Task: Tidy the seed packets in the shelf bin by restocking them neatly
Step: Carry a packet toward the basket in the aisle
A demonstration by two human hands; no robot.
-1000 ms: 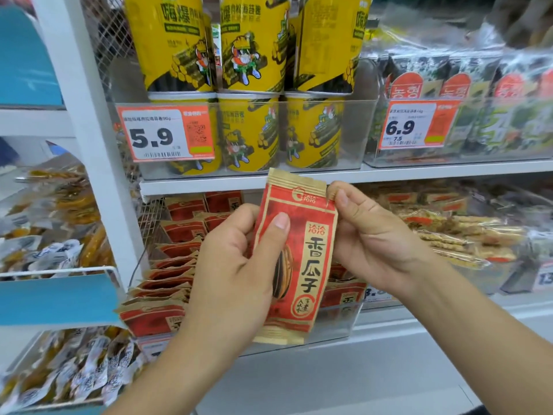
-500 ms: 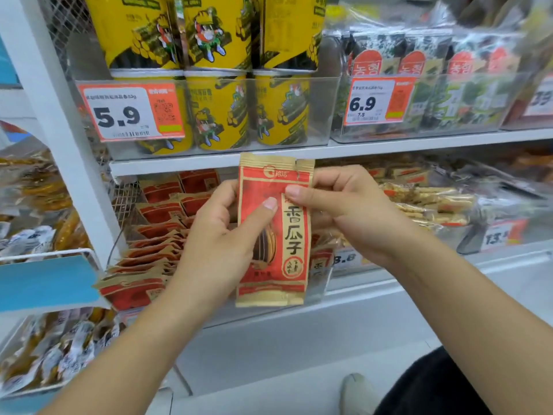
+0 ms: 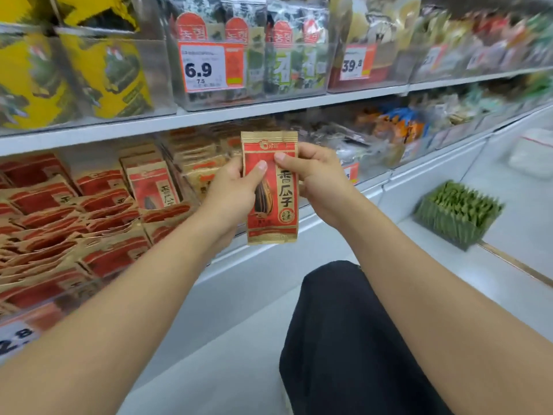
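A red and tan seed packet [image 3: 276, 217] with a sunflower seed picture stands upright in front of the lower shelf. My left hand [image 3: 230, 190] grips its left edge, thumb on the front. My right hand [image 3: 317, 178] grips its right edge, thumb pressed near the top. To the left, the clear shelf bin [image 3: 36, 316] holds several matching seed packets [image 3: 89, 235] lying in untidy overlapping rows. One more packet [image 3: 154, 190] stands upright at the back of the bin.
The upper shelf [image 3: 269, 110] carries yellow snack tubs [image 3: 104, 76] and seaweed packs [image 3: 281, 55] behind price tags. Mixed snack bags [image 3: 398, 130] fill the lower shelf to the right. A green box [image 3: 457, 214] sits on the floor at right. My black-trousered knee [image 3: 344, 339] is below.
The view has swung right and down, so the bin now lies to the left. Both hands still hold the packet upright; the green box and my knee have come into view.
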